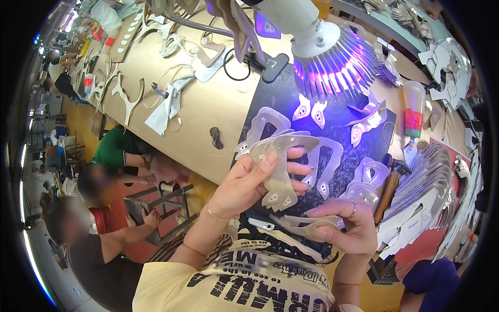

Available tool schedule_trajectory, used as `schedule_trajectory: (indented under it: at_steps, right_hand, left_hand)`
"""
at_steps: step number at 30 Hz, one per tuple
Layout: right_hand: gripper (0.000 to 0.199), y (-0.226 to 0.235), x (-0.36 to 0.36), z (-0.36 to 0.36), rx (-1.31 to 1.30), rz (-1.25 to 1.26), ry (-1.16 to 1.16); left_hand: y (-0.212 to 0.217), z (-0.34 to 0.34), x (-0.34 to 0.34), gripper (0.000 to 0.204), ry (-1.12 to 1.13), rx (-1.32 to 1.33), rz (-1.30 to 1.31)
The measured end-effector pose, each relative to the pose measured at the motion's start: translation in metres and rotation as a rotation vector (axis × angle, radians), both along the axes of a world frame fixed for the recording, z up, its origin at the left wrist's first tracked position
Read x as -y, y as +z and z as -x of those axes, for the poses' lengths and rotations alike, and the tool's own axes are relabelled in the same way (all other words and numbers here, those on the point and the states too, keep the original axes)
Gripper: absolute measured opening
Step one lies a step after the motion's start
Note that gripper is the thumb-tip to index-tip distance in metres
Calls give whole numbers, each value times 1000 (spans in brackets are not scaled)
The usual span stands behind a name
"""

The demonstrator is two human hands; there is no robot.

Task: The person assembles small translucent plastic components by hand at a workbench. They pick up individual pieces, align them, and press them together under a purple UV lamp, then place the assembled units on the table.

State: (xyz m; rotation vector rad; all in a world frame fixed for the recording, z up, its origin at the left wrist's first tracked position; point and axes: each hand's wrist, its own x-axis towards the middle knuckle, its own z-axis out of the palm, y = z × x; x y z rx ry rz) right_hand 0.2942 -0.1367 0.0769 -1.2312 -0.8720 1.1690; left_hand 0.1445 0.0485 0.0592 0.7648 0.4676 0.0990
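Observation:
My left hand (241,184) is closed around light grey, loop-shaped shoe-upper pieces (283,169), which seem to overlap in a small bundle. Their narrow ends, with small dark marks, hang below my fingers. Lower and to the right, my right hand (348,229) pinches another grey shoe-upper piece (306,224) between thumb and fingers, close to my shirt. Beyond my hands, more such pieces (330,156) lie on a black mat (345,195). Small pale tabs (311,112) catch purple light there from a finned lamp (332,62).
Right of the mat lie a hammer (392,187) and a fanned stack of grey pieces (421,192); a bottle with a red band (414,112) stands behind. Scissors (160,90) and a cloth strip (171,104) lie left on the tan table (208,140). Co-workers (99,223) sit at left.

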Motion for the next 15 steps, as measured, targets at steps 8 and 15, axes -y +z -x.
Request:
schedule_trajectory:
  at_steps: [8, 15]
  right_hand:
    - [30, 0, -9, 6, -44, 73, -36]
    - [27, -5, -10, 3, -22, 30, -4]
  left_hand:
    - [-26, 8, -19, 43, 232, 130, 329]
    - [-33, 7, -23, 41, 294, 52, 203]
